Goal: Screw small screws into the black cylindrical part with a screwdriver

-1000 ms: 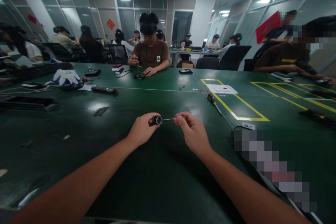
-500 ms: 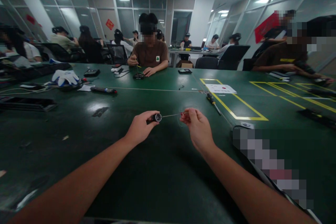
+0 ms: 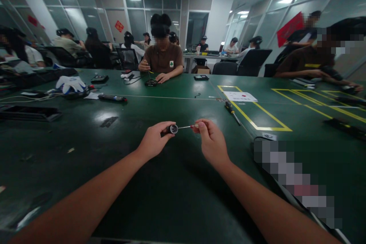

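Note:
In the head view, my left hand (image 3: 153, 140) pinches a short black cylinder (image 3: 173, 129) between thumb and fingers. Its round open end, with a silvery rim, faces me and a little to the right; it looks like a small flashlight part. Across from it, my right hand (image 3: 213, 140) is closed round a thin screwdriver (image 3: 184, 127) with a red and clear handle. The slim metal shaft points left, its tip at the cylinder's open end. Whether the tip goes inside or only touches the rim, I cannot tell. Both hands are raised above the green table (image 3: 171, 198).
A yellow-and-black screwdriver (image 3: 233, 113) lies beyond my right hand, near a white paper (image 3: 241, 96). To the left are a black pen-like tool (image 3: 112, 98), white gloves (image 3: 70, 84) and a black tray (image 3: 30, 113). A co-worker (image 3: 162, 55) sits opposite, handling a dark part.
My right hand has shifted slightly left and down with the screwdriver, and less of the shaft shows. The black cylinder has turned a little, its open end showing more toward me.

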`<state>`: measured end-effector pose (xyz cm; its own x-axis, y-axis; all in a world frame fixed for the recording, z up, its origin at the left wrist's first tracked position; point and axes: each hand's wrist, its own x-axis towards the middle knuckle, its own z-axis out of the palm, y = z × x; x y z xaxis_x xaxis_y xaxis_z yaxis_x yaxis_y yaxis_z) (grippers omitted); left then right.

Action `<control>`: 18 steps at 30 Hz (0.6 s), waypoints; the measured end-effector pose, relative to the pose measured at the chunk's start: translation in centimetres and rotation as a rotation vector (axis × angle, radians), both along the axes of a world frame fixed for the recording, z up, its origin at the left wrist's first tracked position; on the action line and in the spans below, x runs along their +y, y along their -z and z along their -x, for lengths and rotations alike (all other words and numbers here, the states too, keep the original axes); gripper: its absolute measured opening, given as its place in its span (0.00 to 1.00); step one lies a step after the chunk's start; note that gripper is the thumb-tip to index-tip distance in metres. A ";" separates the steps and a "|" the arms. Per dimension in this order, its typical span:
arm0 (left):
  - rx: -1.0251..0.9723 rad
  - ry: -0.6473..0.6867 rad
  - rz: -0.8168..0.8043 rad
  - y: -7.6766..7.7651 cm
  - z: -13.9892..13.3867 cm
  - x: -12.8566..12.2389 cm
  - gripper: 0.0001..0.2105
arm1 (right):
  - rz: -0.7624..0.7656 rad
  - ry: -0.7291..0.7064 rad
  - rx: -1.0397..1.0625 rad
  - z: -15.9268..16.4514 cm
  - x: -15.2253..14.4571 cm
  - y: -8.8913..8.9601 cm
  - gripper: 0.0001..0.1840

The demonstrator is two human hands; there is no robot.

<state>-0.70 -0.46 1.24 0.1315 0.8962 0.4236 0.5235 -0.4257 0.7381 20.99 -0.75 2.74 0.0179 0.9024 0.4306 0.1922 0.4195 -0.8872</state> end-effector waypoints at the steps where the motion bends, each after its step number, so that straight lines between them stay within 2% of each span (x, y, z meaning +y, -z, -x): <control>1: 0.003 0.007 0.008 0.1 0.0 0.0 0.20 | -0.008 -0.007 -0.020 0.0 -0.1 0.0 0.15; 9: -0.114 0.098 0.116 0.8 -0.1 0.5 0.21 | -0.016 -0.181 -0.012 -0.1 -0.7 -0.3 0.12; 13: -0.083 0.128 0.088 0.8 -0.2 0.3 0.20 | -0.017 -0.128 -0.036 0.2 -0.9 -0.6 0.14; 18: -0.040 0.122 0.019 0.7 -0.1 0.2 0.19 | 0.048 -0.081 0.070 0.4 -1.0 -0.8 0.13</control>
